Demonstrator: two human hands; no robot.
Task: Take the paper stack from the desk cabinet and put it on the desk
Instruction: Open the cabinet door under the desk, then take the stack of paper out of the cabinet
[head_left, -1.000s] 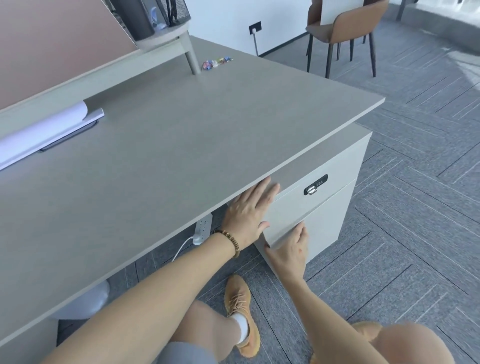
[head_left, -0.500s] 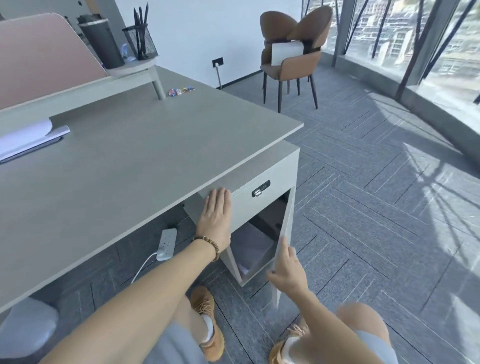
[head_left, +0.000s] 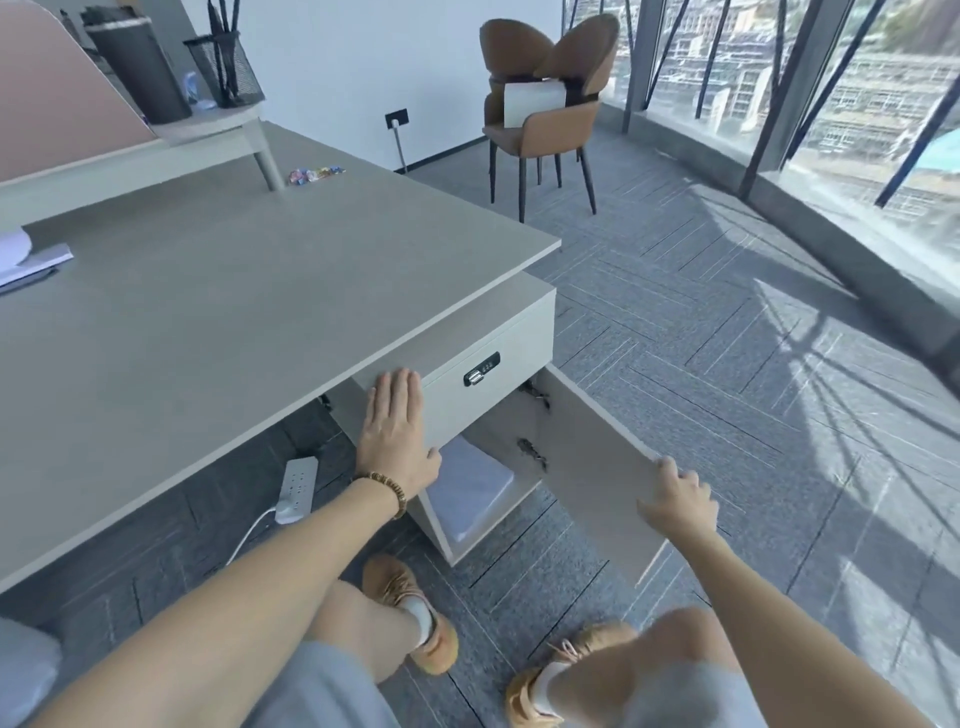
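Observation:
The pale desk cabinet (head_left: 498, 338) stands under the right end of the grey desk (head_left: 234, 312). Its lower door (head_left: 587, 457) is swung wide open to the right. Inside, on the cabinet floor, lies a white paper stack (head_left: 470, 491), partly hidden by the drawer front. My left hand (head_left: 395, 436) lies flat, fingers together, against the cabinet's left front corner beside the drawer with the combination lock (head_left: 481, 369). My right hand (head_left: 675, 501) grips the free edge of the open door.
A white power strip (head_left: 297, 488) with its cable lies on the carpet under the desk. White papers (head_left: 26, 257) lie at the desk's left edge, small coloured items (head_left: 314, 174) at its back. Two brown chairs (head_left: 540, 104) stand by the wall. My knees and orange shoes are below.
The cabinet door went from shut to wide open, pulled rightward by my right hand, and the paper stack inside came into sight. My left hand stayed on the cabinet front.

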